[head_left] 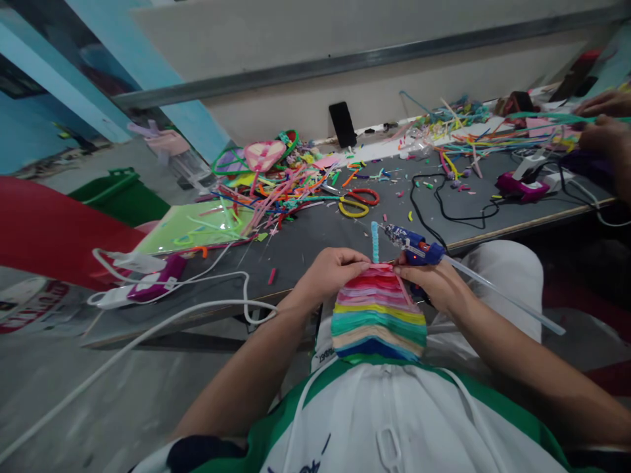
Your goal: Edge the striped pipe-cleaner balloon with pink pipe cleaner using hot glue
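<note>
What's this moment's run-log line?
left hand: holding striped piece at top edge | right hand: holding same edge, opposite end | glue gun: by right hand, grip unclear | scissors: on table

Left hand (331,270), right hand (430,279) — pinching (both).

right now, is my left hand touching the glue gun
Apart. The head view shows a clear gap between the left hand and the glue gun, with the light blue strip showing in it.
</note>
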The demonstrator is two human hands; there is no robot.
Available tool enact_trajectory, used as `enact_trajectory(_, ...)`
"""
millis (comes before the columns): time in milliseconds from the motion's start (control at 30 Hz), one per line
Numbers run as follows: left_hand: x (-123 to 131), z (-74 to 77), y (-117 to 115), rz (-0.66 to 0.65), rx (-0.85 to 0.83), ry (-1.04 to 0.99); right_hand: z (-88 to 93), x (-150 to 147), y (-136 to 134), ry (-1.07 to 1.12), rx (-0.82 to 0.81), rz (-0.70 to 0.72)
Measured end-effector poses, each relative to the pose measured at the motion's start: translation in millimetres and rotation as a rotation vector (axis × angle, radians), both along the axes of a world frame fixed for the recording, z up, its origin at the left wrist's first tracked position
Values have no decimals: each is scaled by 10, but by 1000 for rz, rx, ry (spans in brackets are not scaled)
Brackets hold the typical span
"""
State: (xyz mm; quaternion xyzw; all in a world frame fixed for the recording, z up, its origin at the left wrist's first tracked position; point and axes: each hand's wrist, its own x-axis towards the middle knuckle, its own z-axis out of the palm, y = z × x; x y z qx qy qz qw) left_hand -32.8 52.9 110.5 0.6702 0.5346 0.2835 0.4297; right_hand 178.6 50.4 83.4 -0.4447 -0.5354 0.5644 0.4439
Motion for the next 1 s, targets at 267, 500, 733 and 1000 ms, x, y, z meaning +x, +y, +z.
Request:
enact_trajectory(267,27,97,25,-32,-88,-45,15,-3,-19,72,-108,17)
enact_trajectory(500,52,123,-6,-13,-74,-41,11,27,-36,158,-127,43)
enact_trajectory(733,54,121,-22,-18,-39,-27,-18,21,-40,180,-107,63)
enact_trajectory(1000,59,109,-9,-17,-32,2,59,-9,-7,-116,42,-15)
